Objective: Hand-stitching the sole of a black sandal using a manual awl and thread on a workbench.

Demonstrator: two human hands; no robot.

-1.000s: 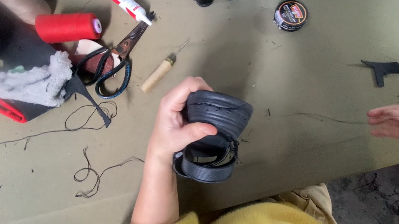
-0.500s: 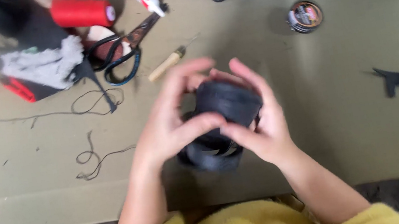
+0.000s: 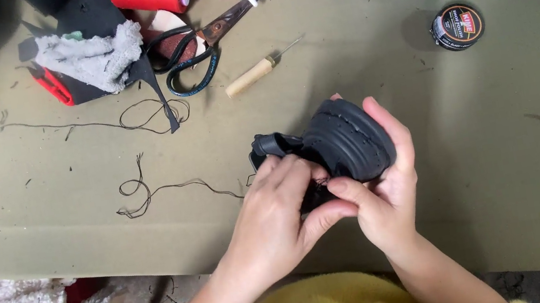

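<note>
Matt black rubber shoe [image 3: 346,142], wooden-handled awl [image 3: 255,74], glossy tin [image 3: 457,27], matt olive cloth table [image 3: 37,215].

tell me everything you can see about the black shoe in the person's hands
The black shoe is small and dark, apparently leather or rubber, with its ribbed sole rim turned up toward the camera and a strap or upper sticking out to the left. It is held just above the olive table, near its front edge. The right hand cups it from below and the right side, fingers wrapped over the sole; the left hand presses its fingers against the underside. Finer details are hidden by the hands.
</note>
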